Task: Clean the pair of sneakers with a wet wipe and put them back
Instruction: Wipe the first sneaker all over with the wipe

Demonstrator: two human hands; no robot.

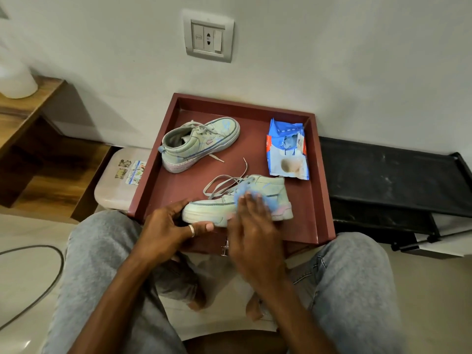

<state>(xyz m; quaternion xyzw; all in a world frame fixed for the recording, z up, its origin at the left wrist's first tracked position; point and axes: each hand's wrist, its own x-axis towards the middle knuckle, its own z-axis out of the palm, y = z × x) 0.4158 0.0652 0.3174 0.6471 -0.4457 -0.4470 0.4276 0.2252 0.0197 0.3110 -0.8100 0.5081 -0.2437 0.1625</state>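
Two pale green sneakers with blue and pink smudges lie on a dark red tray (318,195). The near sneaker (270,192) lies across the tray's front with its toe to the left. My left hand (168,226) grips that toe, a ring on the thumb. My right hand (252,226), blurred, presses flat on the sneaker's side. A bluish wipe (242,194) shows just beyond its fingertips. The far sneaker (201,144) rests at the tray's back left, untouched. A blue and white wet wipe pack (287,152) lies open at the back right.
The tray rests against a white wall below a socket plate (208,37). A beige stool with stickers (117,177) and a wooden shelf (28,116) stand to the left. A black rack (393,180) is on the right. A cable (48,282) curves over the floor by my knees.
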